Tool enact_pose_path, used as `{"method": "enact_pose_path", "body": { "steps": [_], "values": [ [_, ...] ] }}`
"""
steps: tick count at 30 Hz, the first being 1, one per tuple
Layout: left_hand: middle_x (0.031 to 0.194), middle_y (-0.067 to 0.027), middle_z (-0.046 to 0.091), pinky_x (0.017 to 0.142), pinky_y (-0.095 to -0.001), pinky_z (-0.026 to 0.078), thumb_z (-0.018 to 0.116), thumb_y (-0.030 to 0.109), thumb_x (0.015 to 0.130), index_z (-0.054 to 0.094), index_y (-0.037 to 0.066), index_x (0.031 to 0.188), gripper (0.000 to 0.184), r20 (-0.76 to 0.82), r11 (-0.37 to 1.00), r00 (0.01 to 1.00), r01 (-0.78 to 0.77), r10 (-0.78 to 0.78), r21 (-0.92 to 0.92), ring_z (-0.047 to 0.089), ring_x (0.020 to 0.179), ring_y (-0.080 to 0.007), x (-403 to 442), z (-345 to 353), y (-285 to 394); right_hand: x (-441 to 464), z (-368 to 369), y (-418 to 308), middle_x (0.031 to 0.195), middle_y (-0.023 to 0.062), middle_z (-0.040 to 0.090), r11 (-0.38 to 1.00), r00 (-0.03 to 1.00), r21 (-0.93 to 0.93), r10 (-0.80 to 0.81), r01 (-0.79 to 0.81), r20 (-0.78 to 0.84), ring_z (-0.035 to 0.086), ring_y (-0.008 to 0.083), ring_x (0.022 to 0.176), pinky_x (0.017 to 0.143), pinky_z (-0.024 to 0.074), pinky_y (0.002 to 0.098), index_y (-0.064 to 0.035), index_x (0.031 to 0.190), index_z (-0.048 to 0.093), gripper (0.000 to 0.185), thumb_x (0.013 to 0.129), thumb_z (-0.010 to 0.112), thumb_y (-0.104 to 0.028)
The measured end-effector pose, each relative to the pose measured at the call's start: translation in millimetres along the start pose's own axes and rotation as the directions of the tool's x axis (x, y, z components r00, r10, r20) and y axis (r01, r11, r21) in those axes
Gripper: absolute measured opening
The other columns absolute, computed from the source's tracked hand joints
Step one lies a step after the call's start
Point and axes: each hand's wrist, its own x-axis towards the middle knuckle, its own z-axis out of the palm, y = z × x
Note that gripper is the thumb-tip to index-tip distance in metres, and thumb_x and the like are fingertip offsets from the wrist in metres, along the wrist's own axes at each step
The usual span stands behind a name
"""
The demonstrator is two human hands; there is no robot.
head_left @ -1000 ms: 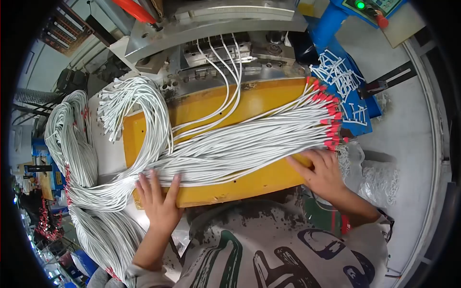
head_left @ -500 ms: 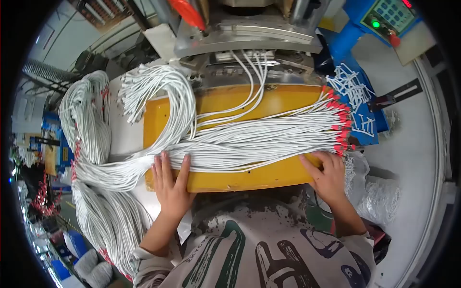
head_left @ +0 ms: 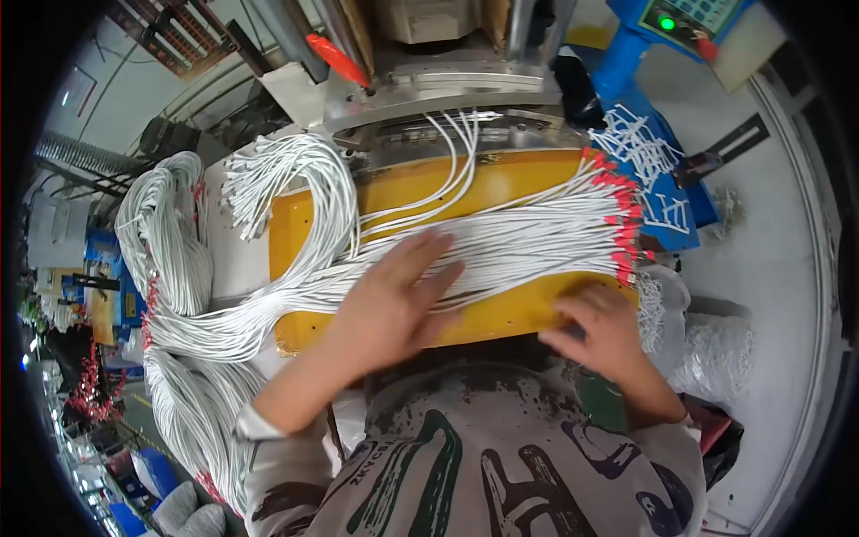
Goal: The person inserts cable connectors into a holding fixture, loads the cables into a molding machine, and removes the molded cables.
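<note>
A wide bundle of white cables (head_left: 528, 242) with red ends (head_left: 625, 215) lies across a yellow board (head_left: 501, 322). My left hand (head_left: 394, 300) is over the middle of the bundle, its fingers stretched out to the right. Whether it presses on the cables or hovers just above them I cannot tell. Near the front right of the board is my right hand (head_left: 601, 327), slightly blurred, its fingers bent and apart with nothing in them. Several cables (head_left: 465, 166) run from the bundle back into the metal machine.
Behind the board stands the metal press (head_left: 438, 94). More coiled cable bundles (head_left: 170, 233) hang at the left. On the right are a blue surface with loose white pieces (head_left: 635, 148), a blue control box (head_left: 684, 22) and plastic bags (head_left: 711, 353).
My left hand has moved right and up, from the bundle's front edge to over its middle. The right hand has drawn back slightly from the cables near the red ends.
</note>
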Motion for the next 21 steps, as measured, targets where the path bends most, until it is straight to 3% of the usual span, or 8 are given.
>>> {"method": "enact_pose_path", "body": {
  "steps": [3,7,10,12,15,18,20,21],
  "values": [
    [0.133,-0.0285,0.057,0.104,-0.0474,0.046,0.085,0.041,0.073,0.052,0.005,0.141,0.084,0.149,0.986,0.989,0.038,-0.013,-0.163,0.056,0.123,-0.0444,57,26,-23,14,20,32,0.075,0.0113,0.064,0.961,0.963,-0.075,0.268,-0.267,0.002,0.063,0.0309,0.069,0.064,0.0501,0.0392,-0.0057,0.09,0.07,0.022,0.086,0.076,-0.026],
    [0.113,-0.0259,0.066,0.09,-0.047,0.052,0.079,0.043,0.08,0.056,-0.002,0.131,0.072,0.177,0.987,0.975,0.149,-0.136,-0.062,0.066,0.1,-0.0402,66,24,-23,10,25,35,0.067,0.0124,0.061,0.984,0.964,0.119,0.153,-0.13,-0.216,0.062,0.0316,0.061,0.056,0.0483,0.0381,-0.0032,0.082,0.067,0.024,0.087,0.075,-0.025],
    [0.106,-0.0221,0.068,0.081,-0.0461,0.052,0.078,0.043,0.084,0.064,-0.003,0.118,0.059,0.207,0.994,0.976,0.085,-0.069,-0.068,0.066,0.091,-0.0368,30,-16,-54,12,18,33,0.07,0.0122,0.062,0.984,0.975,0.112,0.153,-0.136,-0.16,0.063,0.0302,0.062,0.057,0.0485,0.0376,-0.0038,0.082,0.068,0.022,0.088,0.074,-0.024],
    [0.093,-0.013,0.069,0.073,-0.0342,0.05,0.077,0.031,0.089,0.068,-0.003,0.113,0.043,0.537,0.932,0.842,0.234,-0.052,-0.277,0.063,0.081,-0.0206,35,-43,-73,15,13,30,0.071,0.0121,0.063,0.985,0.981,0.11,0.146,-0.132,-0.126,0.064,0.0295,0.063,0.058,0.0486,0.0374,-0.0041,0.083,0.068,0.021,0.089,0.073,-0.024],
    [0.092,-0.0156,0.07,0.074,-0.0347,0.05,0.072,0.03,0.093,0.068,-0.002,0.112,0.037,0.338,0.789,0.914,0.373,-0.224,-0.488,0.064,0.081,-0.0238,19,-12,-89,31,1,29,0.072,0.0125,0.064,0.909,0.937,0.224,0.339,-0.35,0.088,0.065,0.0267,0.064,0.057,0.0487,0.0359,-0.0047,0.082,0.069,0.02,0.088,0.074,-0.024],
    [0.09,-0.0164,0.07,0.073,-0.0343,0.05,0.068,0.027,0.097,0.069,-0.001,0.111,0.031,0.172,0.717,0.924,0.375,-0.343,-0.588,0.065,0.079,-0.0241,12,3,-88,68,-5,9,0.078,0.0116,0.067,0.937,0.953,0.171,0.296,-0.304,0.072,0.067,0.0256,0.072,0.066,0.051,0.0392,-0.0075,0.093,0.072,0.018,0.087,0.074,-0.024],
    [0.086,-0.0153,0.069,0.072,-0.033,0.049,0.065,0.023,0.099,0.069,-0.001,0.11,0.027,0.015,0.772,0.93,0.314,-0.367,-0.552,0.064,0.077,-0.0218,14,4,-76,112,20,-25,0.085,0.0101,0.07,0.989,0.951,0.046,-0.121,0.139,-0.284,0.068,0.0283,0.081,0.08,0.0509,0.0444,-0.0094,0.107,0.07,0.024,0.087,0.073,-0.022],
    [0.086,-0.0153,0.069,0.072,-0.033,0.049,0.065,0.023,0.099,0.069,-0.001,0.11,0.027,0.013,0.774,0.93,0.313,-0.367,-0.55,0.064,0.077,-0.0218,12,2,-78,132,43,-45,0.09,0.0099,0.071,0.986,0.936,0.008,-0.155,0.166,-0.317,0.067,0.0292,0.089,0.089,0.0481,0.0461,-0.0103,0.112,0.069,0.027,0.086,0.072,-0.019]
  ]
}}
